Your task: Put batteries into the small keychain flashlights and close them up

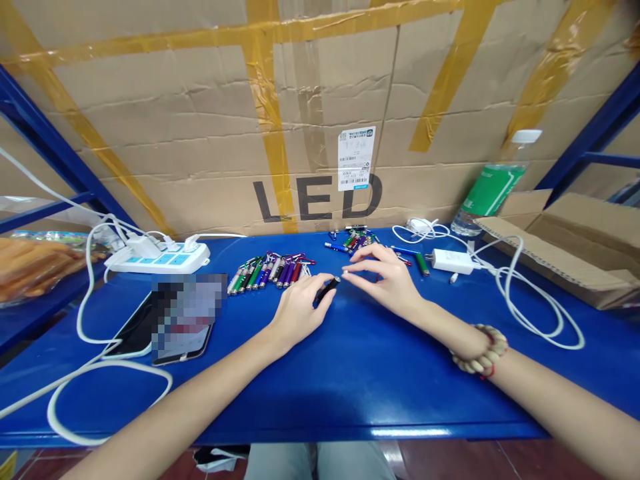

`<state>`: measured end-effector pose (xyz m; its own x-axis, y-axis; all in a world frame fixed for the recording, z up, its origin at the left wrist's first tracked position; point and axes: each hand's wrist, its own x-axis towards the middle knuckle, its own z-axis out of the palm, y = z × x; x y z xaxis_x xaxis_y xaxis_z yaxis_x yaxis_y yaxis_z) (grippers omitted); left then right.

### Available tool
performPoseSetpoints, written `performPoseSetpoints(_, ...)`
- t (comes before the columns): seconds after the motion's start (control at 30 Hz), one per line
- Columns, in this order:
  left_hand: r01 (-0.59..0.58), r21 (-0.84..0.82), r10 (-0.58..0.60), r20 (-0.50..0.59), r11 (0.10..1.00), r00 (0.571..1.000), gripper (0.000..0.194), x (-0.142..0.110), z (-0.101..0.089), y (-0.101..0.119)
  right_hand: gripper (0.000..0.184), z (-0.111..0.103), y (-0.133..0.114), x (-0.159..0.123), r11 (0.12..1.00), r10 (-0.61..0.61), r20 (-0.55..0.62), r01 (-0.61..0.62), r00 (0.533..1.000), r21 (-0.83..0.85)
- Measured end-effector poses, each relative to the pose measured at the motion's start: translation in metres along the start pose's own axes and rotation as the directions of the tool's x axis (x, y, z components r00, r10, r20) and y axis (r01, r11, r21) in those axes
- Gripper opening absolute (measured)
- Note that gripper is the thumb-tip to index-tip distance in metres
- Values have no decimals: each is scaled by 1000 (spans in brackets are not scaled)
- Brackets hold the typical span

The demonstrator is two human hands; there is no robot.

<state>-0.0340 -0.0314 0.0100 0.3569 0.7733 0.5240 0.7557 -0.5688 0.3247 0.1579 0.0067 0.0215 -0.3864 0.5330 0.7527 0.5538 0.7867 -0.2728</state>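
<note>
My left hand point(300, 308) grips a small black penlight point(329, 289) between thumb and fingers, its metal end pointing to the right. Just beyond that end is my right hand point(383, 277), thumb and forefinger pinched close together; whatever they hold is too small to make out. A row of coloured keychain penlights point(265, 273) with carabiner clips lies behind my left hand. Behind my right hand, a looser pile of penlights point(357, 239) is partly hidden by the fingers. A green penlight point(423, 264) lies to the right of that hand.
Two phones point(183, 340) point(135, 327) and a white power strip point(160, 259) with cables occupy the left. On the right are a white charger point(451, 261), coiled cable, a bottle point(493, 187) and an open cardboard box point(575, 247). A large taped carton point(200, 133) stands along the back.
</note>
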Motion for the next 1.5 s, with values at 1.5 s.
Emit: performPoseSetpoints(1.5,-6,11,6,14,1000,1000,17,-1,-1,0,33,-1,62,-5,886,236,345,-55,909,-460)
